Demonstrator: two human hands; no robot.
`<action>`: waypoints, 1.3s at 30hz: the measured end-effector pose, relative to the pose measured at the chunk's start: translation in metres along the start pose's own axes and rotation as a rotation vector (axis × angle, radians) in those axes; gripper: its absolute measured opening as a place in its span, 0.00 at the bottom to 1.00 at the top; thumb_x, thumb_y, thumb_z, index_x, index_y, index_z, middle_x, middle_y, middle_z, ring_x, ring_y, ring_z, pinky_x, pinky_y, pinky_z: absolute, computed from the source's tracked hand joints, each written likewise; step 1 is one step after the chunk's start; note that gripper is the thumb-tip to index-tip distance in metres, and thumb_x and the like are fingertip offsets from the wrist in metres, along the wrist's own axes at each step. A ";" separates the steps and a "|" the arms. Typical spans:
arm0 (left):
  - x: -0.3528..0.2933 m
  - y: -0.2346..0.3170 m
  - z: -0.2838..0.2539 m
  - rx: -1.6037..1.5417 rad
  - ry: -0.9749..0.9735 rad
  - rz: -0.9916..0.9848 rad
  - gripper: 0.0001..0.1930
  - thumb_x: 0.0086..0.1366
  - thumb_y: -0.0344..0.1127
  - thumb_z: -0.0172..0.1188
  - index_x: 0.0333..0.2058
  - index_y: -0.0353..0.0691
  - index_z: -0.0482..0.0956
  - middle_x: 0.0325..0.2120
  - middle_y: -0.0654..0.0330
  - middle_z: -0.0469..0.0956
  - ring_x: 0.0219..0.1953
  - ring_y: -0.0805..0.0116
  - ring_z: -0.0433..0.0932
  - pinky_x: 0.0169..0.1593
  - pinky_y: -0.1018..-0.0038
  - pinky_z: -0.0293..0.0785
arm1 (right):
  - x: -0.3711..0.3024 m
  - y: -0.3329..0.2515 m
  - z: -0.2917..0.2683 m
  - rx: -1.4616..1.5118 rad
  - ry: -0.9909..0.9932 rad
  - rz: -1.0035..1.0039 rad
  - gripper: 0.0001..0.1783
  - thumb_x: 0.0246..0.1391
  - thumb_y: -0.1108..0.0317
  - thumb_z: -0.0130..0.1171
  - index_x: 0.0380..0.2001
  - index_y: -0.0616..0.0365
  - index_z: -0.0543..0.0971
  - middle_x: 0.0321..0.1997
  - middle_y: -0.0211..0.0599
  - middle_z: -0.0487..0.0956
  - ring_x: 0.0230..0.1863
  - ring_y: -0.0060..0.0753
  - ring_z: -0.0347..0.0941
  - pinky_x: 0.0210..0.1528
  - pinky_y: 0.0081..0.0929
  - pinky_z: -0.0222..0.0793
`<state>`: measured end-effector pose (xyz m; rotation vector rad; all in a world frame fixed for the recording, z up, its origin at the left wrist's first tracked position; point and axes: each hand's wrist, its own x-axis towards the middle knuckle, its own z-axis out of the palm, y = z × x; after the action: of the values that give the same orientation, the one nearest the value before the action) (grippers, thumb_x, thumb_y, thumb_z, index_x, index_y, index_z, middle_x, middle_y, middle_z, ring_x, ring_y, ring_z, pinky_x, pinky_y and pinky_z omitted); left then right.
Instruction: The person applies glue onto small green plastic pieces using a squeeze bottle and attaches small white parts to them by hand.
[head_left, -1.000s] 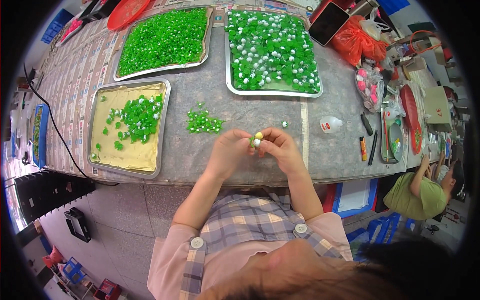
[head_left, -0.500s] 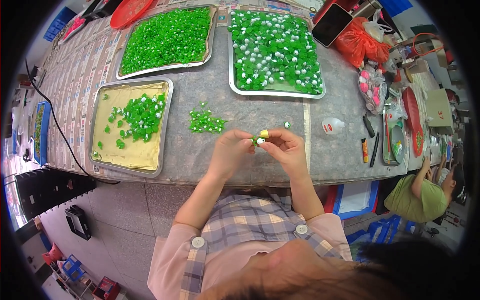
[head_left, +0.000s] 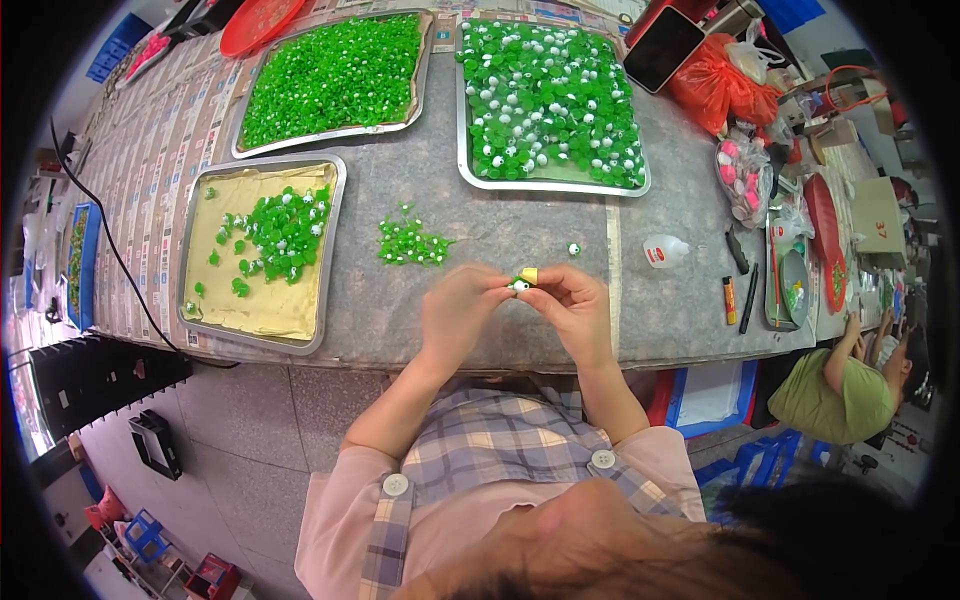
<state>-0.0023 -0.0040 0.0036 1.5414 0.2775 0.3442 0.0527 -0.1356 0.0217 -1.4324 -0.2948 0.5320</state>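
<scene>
Between my two hands, over the table's near edge, is a small green piece with a white eye-like ball (head_left: 520, 285). My left hand (head_left: 460, 310) pinches its left side; the back of that hand is slightly blurred. My right hand (head_left: 570, 305) grips it from the right between thumb and finger, with a yellow band round one fingertip. Just beyond my right hand lies a single white-and-green ball (head_left: 574, 248). A loose pile of green star-like pieces with white dots (head_left: 412, 243) lies beyond my left hand.
A metal tray (head_left: 325, 300) at left holds green-and-white pieces on yellow lining. Two fuller trays, one of green pieces (head_left: 335, 80) and one with white balls (head_left: 550, 110), stand behind. At right are a small white bottle (head_left: 666, 251), a glue stick (head_left: 730, 302) and a co-worker (head_left: 835, 390).
My left hand has shifted slightly left and its wrist has turned. The green piece between my fingers shows less of its green part now. My right hand is nearly unmoved.
</scene>
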 end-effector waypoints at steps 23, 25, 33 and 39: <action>0.007 0.019 -0.010 0.506 -0.173 0.250 0.06 0.41 0.25 0.59 0.21 0.36 0.73 0.20 0.60 0.72 0.23 0.68 0.70 0.27 0.78 0.65 | 0.005 0.011 -0.006 0.253 -0.111 0.210 0.11 0.43 0.74 0.51 0.33 0.66 0.71 0.29 0.36 0.73 0.29 0.22 0.69 0.32 0.16 0.65; 0.005 0.017 -0.009 0.555 -0.138 0.338 0.06 0.40 0.26 0.59 0.20 0.37 0.73 0.20 0.60 0.72 0.23 0.67 0.70 0.27 0.77 0.65 | 0.004 0.013 -0.005 0.267 -0.103 0.207 0.11 0.43 0.73 0.51 0.33 0.66 0.72 0.29 0.36 0.73 0.29 0.21 0.69 0.32 0.16 0.65; 0.000 0.002 -0.020 0.498 -0.085 0.275 0.06 0.41 0.27 0.58 0.21 0.38 0.73 0.19 0.61 0.72 0.24 0.69 0.70 0.28 0.78 0.65 | 0.014 0.012 -0.011 0.111 -0.121 0.203 0.11 0.43 0.73 0.52 0.33 0.66 0.71 0.28 0.35 0.74 0.28 0.21 0.69 0.31 0.15 0.65; 0.027 0.002 -0.105 0.560 0.593 0.240 0.07 0.43 0.24 0.57 0.26 0.36 0.72 0.24 0.62 0.70 0.29 0.72 0.67 0.34 0.79 0.64 | 0.031 0.005 -0.035 -0.316 0.166 -0.097 0.07 0.40 0.71 0.54 0.26 0.61 0.73 0.24 0.31 0.74 0.24 0.18 0.69 0.28 0.14 0.63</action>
<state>-0.0176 0.1029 0.0049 2.0016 0.6978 0.9809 0.0957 -0.1499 0.0090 -1.7480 -0.3234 0.2922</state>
